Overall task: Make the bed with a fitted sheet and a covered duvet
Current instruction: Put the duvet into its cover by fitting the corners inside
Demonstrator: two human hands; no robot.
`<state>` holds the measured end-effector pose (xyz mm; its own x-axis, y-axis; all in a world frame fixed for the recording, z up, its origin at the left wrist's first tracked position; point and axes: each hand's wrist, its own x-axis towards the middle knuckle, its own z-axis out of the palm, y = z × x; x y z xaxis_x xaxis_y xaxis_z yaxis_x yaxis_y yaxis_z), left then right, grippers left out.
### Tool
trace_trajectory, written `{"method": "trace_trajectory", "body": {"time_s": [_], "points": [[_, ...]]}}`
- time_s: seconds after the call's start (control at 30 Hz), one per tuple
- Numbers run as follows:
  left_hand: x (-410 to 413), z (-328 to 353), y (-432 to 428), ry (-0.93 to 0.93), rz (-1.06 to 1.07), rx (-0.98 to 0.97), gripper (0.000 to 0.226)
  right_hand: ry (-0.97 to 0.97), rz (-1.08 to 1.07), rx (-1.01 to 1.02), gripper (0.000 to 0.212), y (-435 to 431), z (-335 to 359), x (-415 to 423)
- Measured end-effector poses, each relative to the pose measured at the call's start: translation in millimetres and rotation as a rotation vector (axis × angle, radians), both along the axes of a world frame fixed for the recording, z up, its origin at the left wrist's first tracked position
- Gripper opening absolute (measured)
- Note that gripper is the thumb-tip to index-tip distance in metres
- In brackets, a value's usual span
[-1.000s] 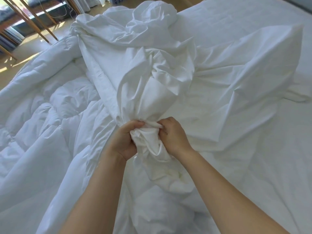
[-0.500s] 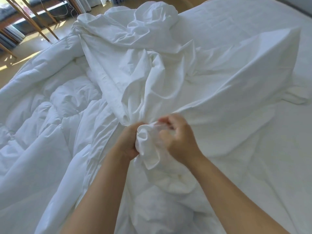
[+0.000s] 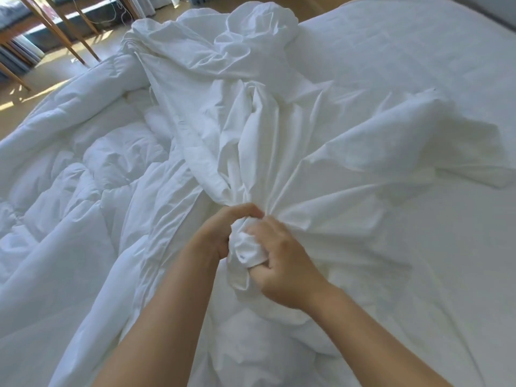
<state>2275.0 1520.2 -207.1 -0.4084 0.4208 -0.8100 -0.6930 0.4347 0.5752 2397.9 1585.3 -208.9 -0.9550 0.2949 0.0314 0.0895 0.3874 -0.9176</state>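
Closer now, the left hand (image 3: 220, 236) and right hand (image 3: 284, 266) clench together on a wad of duvet cover (image 3: 268, 141); its far flap has sunk onto the fitted sheet (image 3: 460, 317). Best keep that wad pinched firm and work toward the bare duvet (image 3: 97, 169) heaped left.

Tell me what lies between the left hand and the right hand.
In the head view, a bunched wad of thin white cloth fills the gap; the left hand and the right hand both grip it.
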Motion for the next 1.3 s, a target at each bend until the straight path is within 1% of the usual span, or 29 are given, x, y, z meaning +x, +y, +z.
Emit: {"method": "trace_trajectory", "body": {"time_s": [0.03,0.1,0.13,0.17,0.2,0.23,0.3,0.33,0.37,0.4,0.43,0.47,0.53,0.57,0.63,0.67,0.7,0.73,0.77,0.8,0.83,0.9,0.93,0.97,1.03,1.1,1.17,1.23,1.3], "points": [[0.3,-2.8,0.6,0.056,0.044,-0.008,0.034,0.017,-0.074,0.005,0.03,11.9,-3.8,1.2],[-1.7,-3.3,0.4,0.16,0.102,-0.044,0.041,-0.028,-0.235,0.162,0.046,39.7,-15.0,-1.1],[-3.8,-1.8,0.0,0.208,0.083,-0.06,0.038,-0.13,-0.246,0.261,0.056,52.8,-20.2,-4.8],[-5.9,-0.2,-0.9,0.28,0.039,-0.086,0.028,-0.261,-0.189,0.36,0.063,62.5,-26.1,-8.8],[-6.7,3.8,-0.8,0.362,-0.009,-0.121,0.015,-0.372,-0.096,0.447,0.06,69.1,-31.0,-12.9],[-8.0,5.9,-1.2,0.444,-0.033,-0.159,0.005,-0.427,-0.012,0.502,0.049,73.0,-34.9,-17.7],[-9.9,7.9,-0.7,0.61,0.049,-0.208,0.003,-0.393,0.029,0.504,0.023,72.3,-35.7,-26.1],[-11.8,7.7,-0.2,0.681,0.139,-0.216,0.007,-0.358,0.01,0.456,0.017,68.1,-32.8,-28.2],[-14.2,7.2,0.0,0.701,0.237,-0.198,0.011,-0.338,0.008,0.395,0.021,61.3,-29.1,-27.0],[-17.3,7.3,-0.4,0.648,0.314,-0.16,0.014,-0.331,0.042,0.342,0.026,53.3,-27.5,-23.1],[-19.3,6.9,-0.1,0.541,0.358,-0.115,0.015,-0.349,0.106,0.297,0.03,43.7,-28.0,-17.6],[-19.6,6.0,-0.7,0.426,0.355,-0.075,0.015,-0.376,0.188,0.253,0.034,33.5,-29.5,-10.3],[-14.4,0.7,-3.2,0.273,0.229,0.007,0.014,-0.411,0.299,0.078,0.033,19.1,-34.5,5.0],[-10.8,-2.7,-5.4,0.233,0.154,0.059,0.013,-0.395,0.235,-0.068,0.029,18.1,-34.9,8.3],[-5.4,-7.9,-9.9,0.175,0.07,0.173,0.015,-0.294,-0.119,-0.388,0.023,26.0,-37.1,4.8],[-5.0,-9.9,-12.4,0.139,0.065,0.216,0.016,-0.269,-0.279,-0.521,0.031,32.4,-39.7,-0.1],[-6.3,-11.2,-14.6,0.1,0.065,0.249,0.017,-0.307,-0.362,-0.608,0.048,38.2,-42.0,-6.4],[-8.7,-11.6,-16.4,0.06,0.055,0.276,0.016,-0.392,-0.371,-0.662,0.068,41.3,-44.2,-13.9],[-10.9,-11.3,-17.1,0.024,0.025,0.295,0.015,-0.486,-0.334,-0.709,0.082,40.5,-45.9,-20.6],[-12.8,-10.3,-17.4,-0.006,-0.022,0.292,0.017,-0.55,-0.283,-0.775,0.086,37.5,-47.1,-26.3],[-13.8,-9.5,-17.1,-0.021,-0.076,0.272,0.019,-0.563,-0.251,-0.861,0.081,34.3,-46.1,-31.7],[-16.2,-9.1,-16.9,0.004,-0.137,0.215,0.022,-0.47,-0.288,-1.034,0.048,29.7,-40.6,-42.5],[-17.0,-8.9,-17.3,0.027,-0.135,0.198,0.021,-0.399,-0.357,-1.06,0.035,28.1,-37.2,-48.1],[-17.6,-9.7,-18.1,0.049,-0.12,0.179,0.02,-0.331,-0.436,-1.014,0.029,27.4,-35.4,-53.5],[-16.7,-11.2,-20.2,0.06,-0.086,0.142,0.019,-0.207,-0.543,-0.795,0.028,27.2,-32.6,-61.9],[-14.1,-12.4,-21.7,0.058,-0.089,0.163,0.023,-0.089,-0.535,-0.54,0.036,25.3,-25.1,-64.5],[-11.2,-12.2,-20.7,0.08,-0.096,0.289,0.021,0.004,-0.394,-0.409,0.04,22.7,-12.6,-66.1],[-7.9,-13.0,-18.4,0.073,-0.036,0.391,0.015,0.039,-0.201,-0.424,0.035,22.0,-2.3,-71.4],[-4.0,-15.6,-16.5,0.054,0.046,0.392,0.015,0.029,-0.065,-0.422,0.024,26.4,4.2,-72.4]]}}
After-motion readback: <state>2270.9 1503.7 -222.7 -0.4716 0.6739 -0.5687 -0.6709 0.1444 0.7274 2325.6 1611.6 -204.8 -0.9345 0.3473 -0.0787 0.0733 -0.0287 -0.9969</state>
